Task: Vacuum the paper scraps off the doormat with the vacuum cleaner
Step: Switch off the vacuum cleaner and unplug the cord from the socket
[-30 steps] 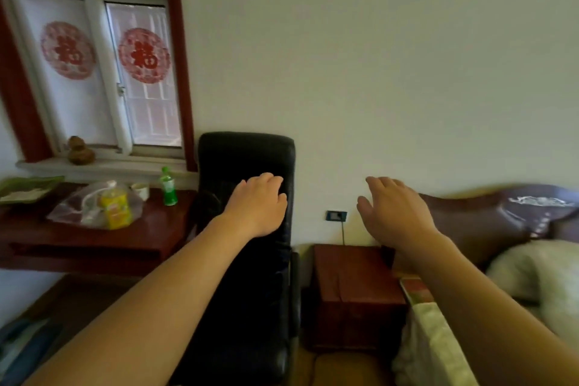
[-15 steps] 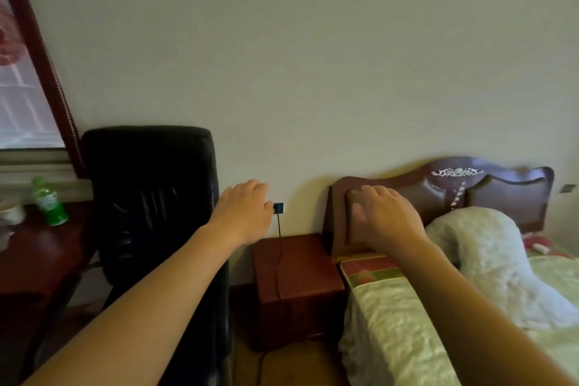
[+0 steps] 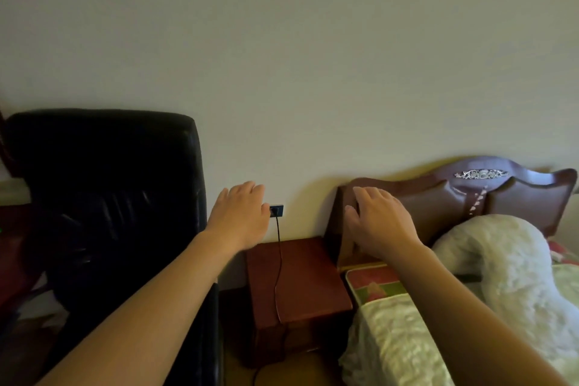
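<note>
Pale wall (image 3: 313,56), black chair (image 3: 103,213), wooden nightstand (image 3: 300,279), bed (image 3: 407,338)

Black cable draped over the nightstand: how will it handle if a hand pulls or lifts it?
Likely floppy: the cable sags from the wall socket and bends over the nightstand edge. Probably light, being thin. It looks plugged in, so a pull may tug taut at the socket rather than come free.

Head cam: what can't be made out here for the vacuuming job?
No vacuum cleaner, doormat or paper scraps in the head view; floor mostly cut off by the bottom edge.
Cable: runs off the bottom edge, so what it feeds is unseen.
Socket: left part hidden behind the left hand.
</note>
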### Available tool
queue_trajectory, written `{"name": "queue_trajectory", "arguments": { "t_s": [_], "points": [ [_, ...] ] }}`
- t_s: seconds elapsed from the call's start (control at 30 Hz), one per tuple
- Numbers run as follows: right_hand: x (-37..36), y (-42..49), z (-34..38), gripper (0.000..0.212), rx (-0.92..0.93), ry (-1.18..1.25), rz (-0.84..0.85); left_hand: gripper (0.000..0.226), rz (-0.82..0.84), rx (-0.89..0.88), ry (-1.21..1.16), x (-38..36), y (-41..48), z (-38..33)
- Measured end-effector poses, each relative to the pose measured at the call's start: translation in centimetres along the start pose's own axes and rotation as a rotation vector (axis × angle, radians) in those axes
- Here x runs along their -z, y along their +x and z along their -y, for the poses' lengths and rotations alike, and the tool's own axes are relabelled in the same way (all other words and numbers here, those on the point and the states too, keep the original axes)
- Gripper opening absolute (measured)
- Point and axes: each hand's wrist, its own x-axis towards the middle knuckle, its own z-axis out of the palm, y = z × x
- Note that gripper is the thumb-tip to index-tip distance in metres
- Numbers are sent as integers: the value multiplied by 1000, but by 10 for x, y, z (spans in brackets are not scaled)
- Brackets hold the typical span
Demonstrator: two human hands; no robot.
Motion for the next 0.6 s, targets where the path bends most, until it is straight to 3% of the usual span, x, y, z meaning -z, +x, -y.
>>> {"name": "queue_trajectory", "arguments": {
  "t_s": [0.27,0.6],
  "points": [
    [-85,104,-4,37,84,-5,68,43,42,49,6,-69,82,42],
    [-253,244,-60,50,138,70,253,51,206,235,-64,-233,192,66]
  ]
}}
